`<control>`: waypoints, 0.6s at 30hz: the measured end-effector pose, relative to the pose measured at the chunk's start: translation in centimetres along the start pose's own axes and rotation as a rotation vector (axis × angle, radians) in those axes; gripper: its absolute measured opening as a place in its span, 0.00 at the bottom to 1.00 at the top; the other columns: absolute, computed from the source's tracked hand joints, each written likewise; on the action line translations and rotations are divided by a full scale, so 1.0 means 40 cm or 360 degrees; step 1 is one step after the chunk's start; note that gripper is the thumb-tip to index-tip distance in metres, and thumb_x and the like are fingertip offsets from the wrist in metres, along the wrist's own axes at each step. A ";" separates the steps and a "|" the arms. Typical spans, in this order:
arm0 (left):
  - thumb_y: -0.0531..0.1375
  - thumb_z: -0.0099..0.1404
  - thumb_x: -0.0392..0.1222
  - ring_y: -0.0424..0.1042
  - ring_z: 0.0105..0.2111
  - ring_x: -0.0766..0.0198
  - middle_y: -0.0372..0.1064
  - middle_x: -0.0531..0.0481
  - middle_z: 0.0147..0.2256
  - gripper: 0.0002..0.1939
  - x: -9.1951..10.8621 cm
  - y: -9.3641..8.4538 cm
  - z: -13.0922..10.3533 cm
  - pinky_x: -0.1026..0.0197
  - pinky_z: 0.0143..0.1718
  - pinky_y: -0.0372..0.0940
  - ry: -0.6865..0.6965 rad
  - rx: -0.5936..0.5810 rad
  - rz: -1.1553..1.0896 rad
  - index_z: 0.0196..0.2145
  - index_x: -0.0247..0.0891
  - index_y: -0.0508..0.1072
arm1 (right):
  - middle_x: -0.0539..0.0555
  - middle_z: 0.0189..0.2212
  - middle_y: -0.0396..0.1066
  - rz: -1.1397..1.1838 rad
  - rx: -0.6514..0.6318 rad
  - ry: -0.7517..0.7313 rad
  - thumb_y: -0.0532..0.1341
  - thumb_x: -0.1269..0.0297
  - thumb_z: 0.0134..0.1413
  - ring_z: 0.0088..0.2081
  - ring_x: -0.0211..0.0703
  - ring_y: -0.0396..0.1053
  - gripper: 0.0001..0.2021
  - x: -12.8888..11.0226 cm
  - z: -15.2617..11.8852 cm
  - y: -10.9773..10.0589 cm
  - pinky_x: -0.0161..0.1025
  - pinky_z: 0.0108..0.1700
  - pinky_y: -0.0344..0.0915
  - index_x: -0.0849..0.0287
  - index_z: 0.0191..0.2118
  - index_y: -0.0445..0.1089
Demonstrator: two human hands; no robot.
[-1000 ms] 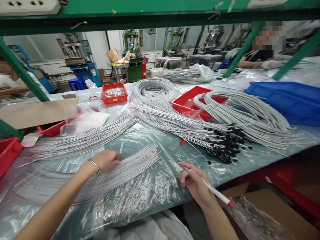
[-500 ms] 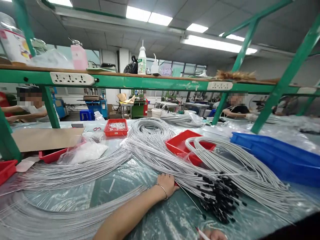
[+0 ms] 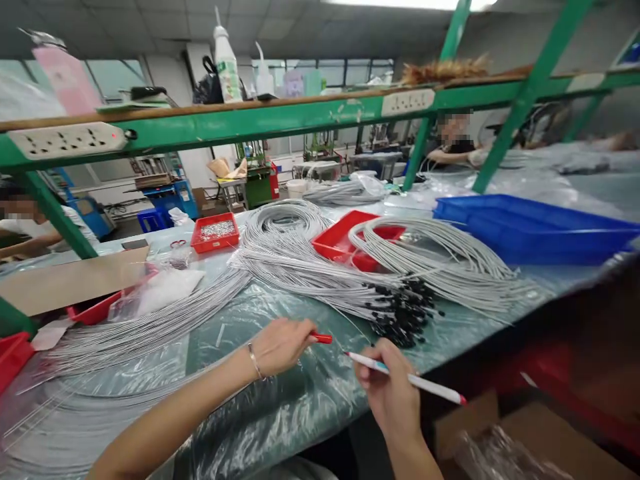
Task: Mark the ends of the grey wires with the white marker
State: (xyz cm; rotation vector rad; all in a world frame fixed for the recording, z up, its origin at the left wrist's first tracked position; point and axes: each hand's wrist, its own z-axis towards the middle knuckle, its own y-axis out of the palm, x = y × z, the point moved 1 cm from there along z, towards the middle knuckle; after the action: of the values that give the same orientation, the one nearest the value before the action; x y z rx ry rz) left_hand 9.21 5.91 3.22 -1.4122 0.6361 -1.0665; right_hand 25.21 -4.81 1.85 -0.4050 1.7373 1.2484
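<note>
My right hand [image 3: 391, 393] is closed round a white marker [image 3: 435, 387]; its bare red tip points left. Between the fingers of my left hand [image 3: 287, 343] is a red marker cap [image 3: 323, 338], its end a short gap from the marker's tip. Beyond both hands lies a bundle of grey cables [image 3: 310, 280], fanning out into black end pieces [image 3: 405, 310]. One thin cable strays from the bundle down toward my right fingertips; whether they touch it I cannot tell.
Coiled pale cables [image 3: 445, 260] lie right of the bundle, before a blue bin [image 3: 525, 227]. A red tray [image 3: 215, 243] holds small metal parts. More cables [image 3: 150, 327] curve across the left. A green frame [image 3: 250, 127] crosses above the table. An open cardboard box [image 3: 545, 433] stands lower right.
My left hand has come away from the cable bundle, back and to the left, with the red cap. My right hand has risen into view with the marker. The view has tipped down and shifted right.
</note>
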 end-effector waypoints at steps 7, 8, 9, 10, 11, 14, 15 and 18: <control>0.38 0.72 0.44 0.63 0.24 0.64 0.65 0.52 0.28 0.12 0.010 -0.022 -0.090 0.62 0.28 0.54 0.0135 0.0365 -0.0021 0.38 0.36 0.56 | 0.49 0.13 0.59 -0.0083 -0.0241 0.0051 0.61 0.53 0.50 0.14 0.31 0.54 0.19 0.031 0.008 0.056 0.28 0.16 0.50 0.63 0.22 0.58; 0.39 0.72 0.43 0.63 0.25 0.64 0.65 0.53 0.29 0.11 0.011 -0.023 -0.093 0.62 0.28 0.54 0.0151 0.0387 -0.0009 0.38 0.37 0.55 | 0.49 0.13 0.59 -0.0155 -0.0263 0.0090 0.61 0.52 0.49 0.14 0.31 0.55 0.19 0.038 0.010 0.057 0.28 0.16 0.50 0.63 0.22 0.58; 0.40 0.72 0.43 0.64 0.26 0.65 0.65 0.53 0.29 0.10 0.011 -0.023 -0.094 0.62 0.28 0.54 0.0167 0.0399 0.0008 0.38 0.37 0.55 | 0.49 0.13 0.59 -0.0232 -0.0291 0.0135 0.61 0.51 0.49 0.14 0.31 0.55 0.20 0.046 0.012 0.059 0.28 0.16 0.50 0.63 0.22 0.58; 0.41 0.71 0.43 0.64 0.26 0.65 0.65 0.53 0.29 0.10 0.012 -0.022 -0.094 0.62 0.28 0.54 0.0183 0.0406 0.0029 0.38 0.37 0.55 | 0.49 0.14 0.59 -0.0295 -0.0333 0.0178 0.60 0.51 0.50 0.14 0.31 0.55 0.20 0.055 0.014 0.061 0.28 0.16 0.50 0.63 0.22 0.57; 0.41 0.71 0.43 0.65 0.26 0.64 0.65 0.53 0.29 0.10 0.013 -0.021 -0.094 0.62 0.28 0.54 0.0189 0.0409 0.0058 0.38 0.37 0.55 | 0.49 0.14 0.58 -0.0317 -0.0399 0.0223 0.59 0.50 0.51 0.15 0.31 0.55 0.20 0.065 0.015 0.064 0.28 0.16 0.51 0.63 0.23 0.58; 0.39 0.71 0.43 0.64 0.24 0.63 0.65 0.51 0.26 0.12 0.018 -0.009 -0.098 0.61 0.26 0.53 0.0181 0.0399 0.0115 0.34 0.36 0.55 | 0.48 0.17 0.58 -0.0190 -0.0735 0.0424 0.53 0.45 0.54 0.18 0.31 0.54 0.20 0.097 0.007 0.076 0.27 0.19 0.50 0.61 0.35 0.59; 0.38 0.71 0.43 0.64 0.22 0.63 0.64 0.51 0.25 0.13 0.020 -0.005 -0.104 0.61 0.25 0.52 0.0166 0.0380 0.0107 0.33 0.36 0.55 | 0.47 0.18 0.58 -0.0138 -0.0863 0.0529 0.51 0.44 0.54 0.19 0.31 0.53 0.22 0.107 0.000 0.079 0.27 0.19 0.49 0.59 0.41 0.57; 0.33 0.70 0.44 0.61 0.18 0.63 0.62 0.52 0.21 0.17 0.031 0.001 -0.134 0.60 0.21 0.48 0.0099 0.0248 0.0097 0.32 0.36 0.55 | 0.45 0.17 0.55 -0.0153 -0.1133 0.0823 0.47 0.42 0.55 0.17 0.30 0.47 0.32 0.126 -0.032 0.085 0.27 0.19 0.44 0.60 0.57 0.44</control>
State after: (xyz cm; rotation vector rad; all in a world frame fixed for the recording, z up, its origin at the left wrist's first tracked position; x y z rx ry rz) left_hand 5.03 2.32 2.86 -1.2221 0.6236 -1.0915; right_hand 19.59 -3.28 -0.28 -1.3039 1.5916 1.7795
